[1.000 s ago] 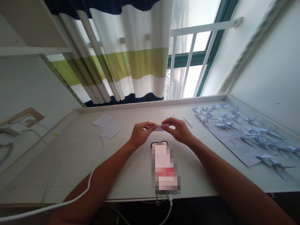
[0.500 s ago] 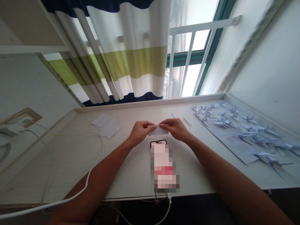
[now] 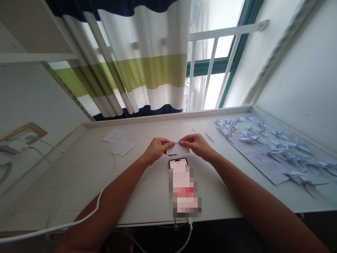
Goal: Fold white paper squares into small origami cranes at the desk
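Between my hands, just beyond the phone, is a small white sheet of paper (image 3: 179, 149), its upper edge pinched from both sides. My left hand (image 3: 157, 149) grips it with the thumb in front, and some fingertips show below its lower edge. My right hand (image 3: 197, 144) pinches the same edge with thumb and forefinger, close to the left thumb. Nearer to me a phone (image 3: 179, 162) lies flat on the desk, its screen lit and mostly blurred out. Left of my left hand lie several loose white paper squares (image 3: 125, 144).
Several folded paper cranes (image 3: 251, 136) cover the right of the white desk (image 3: 142, 189), some on a printed sheet (image 3: 259, 163). Thin paper strips (image 3: 210, 137) lie past my right hand. A white cable (image 3: 86, 219) crosses my left forearm; another plugs into the phone. A curtain (image 3: 147, 70) hangs behind.
The paper has tilted so that more of its face shows, and left fingertips now appear beneath its lower edge. Both hands keep their pinch in nearly the same place.
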The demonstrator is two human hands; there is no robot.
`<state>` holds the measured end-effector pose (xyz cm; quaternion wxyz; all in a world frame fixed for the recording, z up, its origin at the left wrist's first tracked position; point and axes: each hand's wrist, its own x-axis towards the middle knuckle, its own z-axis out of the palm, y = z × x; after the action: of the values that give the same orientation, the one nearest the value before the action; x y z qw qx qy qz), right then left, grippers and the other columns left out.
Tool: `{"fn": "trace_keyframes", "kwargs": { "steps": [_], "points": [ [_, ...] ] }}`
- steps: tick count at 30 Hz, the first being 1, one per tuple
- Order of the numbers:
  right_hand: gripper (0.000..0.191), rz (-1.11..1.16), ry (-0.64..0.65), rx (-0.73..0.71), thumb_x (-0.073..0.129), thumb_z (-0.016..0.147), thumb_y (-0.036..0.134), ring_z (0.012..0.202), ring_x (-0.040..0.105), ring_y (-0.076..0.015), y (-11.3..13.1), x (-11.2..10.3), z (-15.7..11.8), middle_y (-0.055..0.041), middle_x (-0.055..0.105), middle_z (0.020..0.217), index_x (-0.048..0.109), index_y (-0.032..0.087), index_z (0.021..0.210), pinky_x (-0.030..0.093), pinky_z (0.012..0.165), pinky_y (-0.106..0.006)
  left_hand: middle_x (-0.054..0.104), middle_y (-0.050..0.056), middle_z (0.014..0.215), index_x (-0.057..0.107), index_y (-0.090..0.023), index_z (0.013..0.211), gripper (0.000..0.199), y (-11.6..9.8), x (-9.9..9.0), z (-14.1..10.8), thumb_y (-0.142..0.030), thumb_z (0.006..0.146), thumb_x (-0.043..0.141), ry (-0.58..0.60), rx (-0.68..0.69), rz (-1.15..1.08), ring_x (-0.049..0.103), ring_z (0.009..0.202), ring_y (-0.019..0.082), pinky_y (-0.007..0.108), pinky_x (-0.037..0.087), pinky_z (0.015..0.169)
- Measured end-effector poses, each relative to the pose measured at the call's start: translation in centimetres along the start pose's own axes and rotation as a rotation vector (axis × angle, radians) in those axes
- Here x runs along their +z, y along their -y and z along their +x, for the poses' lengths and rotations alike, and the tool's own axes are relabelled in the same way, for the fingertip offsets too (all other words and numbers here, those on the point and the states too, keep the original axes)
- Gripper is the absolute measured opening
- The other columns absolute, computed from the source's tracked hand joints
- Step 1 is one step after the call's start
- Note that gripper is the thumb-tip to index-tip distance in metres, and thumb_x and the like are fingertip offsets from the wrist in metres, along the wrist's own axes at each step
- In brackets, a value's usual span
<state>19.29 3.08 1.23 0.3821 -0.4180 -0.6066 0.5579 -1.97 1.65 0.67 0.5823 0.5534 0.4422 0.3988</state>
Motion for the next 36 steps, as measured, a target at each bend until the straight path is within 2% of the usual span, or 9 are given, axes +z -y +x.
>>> {"fn": "trace_keyframes", "kwargs": {
  "steps": [5, 9, 13, 18, 28, 32, 36],
  "points": [
    [0.029, 0.017, 0.017, -0.025, 0.084, 0.071, 0.042, 0.07, 0.067, -0.0187, 0.0, -0.1, 0.0, -0.0072, 0.076, 0.078, 0.078, 0.016, 0.084, 0.053, 0.065, -0.032, 0.075, 0.007, 0.071, 0.078, -0.012, 0.083, 0.039, -0.2, 0.2, -0.2, -0.045, 0.066, 0.088, -0.08, 0.023, 0.011, 0.063, 0.058, 0.014, 0.025, 0.047, 0.056],
    [0.03, 0.009, 0.028, -0.032, 0.083, 0.072, 0.043, 0.068, 0.065, -0.0176, 0.0, -0.2, 0.0, -0.0063, 0.075, 0.076, 0.078, 0.016, 0.084, 0.051, 0.064, -0.032, 0.076, 0.009, 0.075, 0.077, -0.012, 0.084, 0.039, -0.3, 0.4, -0.3, -0.043, 0.064, 0.089, -0.104, 0.02, 0.005, 0.065, 0.061, 0.016, 0.027, 0.049, 0.059],
    [0.03, -0.014, 0.027, -0.054, 0.081, 0.074, 0.044, 0.068, 0.065, -0.0172, 0.3, -0.2, -0.1, -0.0067, 0.075, 0.077, 0.078, 0.016, 0.084, 0.05, 0.063, -0.03, 0.075, 0.008, 0.073, 0.077, -0.012, 0.084, 0.038, -0.3, 0.5, -0.4, -0.044, 0.067, 0.087, -0.099, 0.052, 0.033, 0.065, 0.061, 0.016, 0.027, 0.049, 0.058],
    [0.031, -0.16, 0.008, -0.105, 0.077, 0.077, 0.048, 0.067, 0.064, -0.0183, 0.7, 0.0, -0.2, -0.0068, 0.075, 0.075, 0.079, 0.016, 0.081, 0.047, 0.057, -0.029, 0.075, 0.007, 0.073, 0.078, -0.013, 0.083, 0.035, -0.3, 0.8, -0.6, -0.045, 0.07, 0.085, -0.078, 0.118, 0.08, 0.065, 0.061, 0.016, 0.027, 0.048, 0.058],
    [0.04, -0.242, 0.118, -0.104, 0.067, 0.085, 0.055, 0.055, 0.054, -0.0134, 0.3, -0.5, 0.0, -0.0027, 0.067, 0.065, 0.075, 0.016, 0.077, 0.038, 0.049, -0.026, 0.076, 0.009, 0.075, 0.078, -0.014, 0.08, 0.033, -0.3, 0.8, -0.6, -0.044, 0.07, 0.085, -0.084, 0.076, 0.101, 0.067, 0.065, 0.017, 0.027, 0.05, 0.062],
    [0.043, -0.269, 0.105, -0.104, 0.065, 0.085, 0.058, 0.056, 0.054, -0.0142, 0.2, -0.8, 0.1, -0.0032, 0.066, 0.064, 0.073, 0.017, 0.074, 0.039, 0.05, -0.027, 0.076, 0.009, 0.076, 0.078, -0.013, 0.082, 0.035, -0.3, 0.8, -0.5, -0.044, 0.069, 0.086, -0.082, 0.064, 0.07, 0.066, 0.065, 0.017, 0.028, 0.05, 0.062],
    [0.043, -0.261, 0.077, -0.092, 0.068, 0.083, 0.059, 0.06, 0.056, -0.0155, 0.4, -1.2, 0.0, -0.0041, 0.067, 0.068, 0.073, 0.016, 0.075, 0.041, 0.054, -0.029, 0.074, 0.007, 0.071, 0.077, -0.013, 0.082, 0.035, -0.4, 0.5, -0.3, -0.044, 0.068, 0.086, -0.129, 0.064, 0.049, 0.062, 0.06, 0.014, 0.025, 0.046, 0.056]
  ]
}}
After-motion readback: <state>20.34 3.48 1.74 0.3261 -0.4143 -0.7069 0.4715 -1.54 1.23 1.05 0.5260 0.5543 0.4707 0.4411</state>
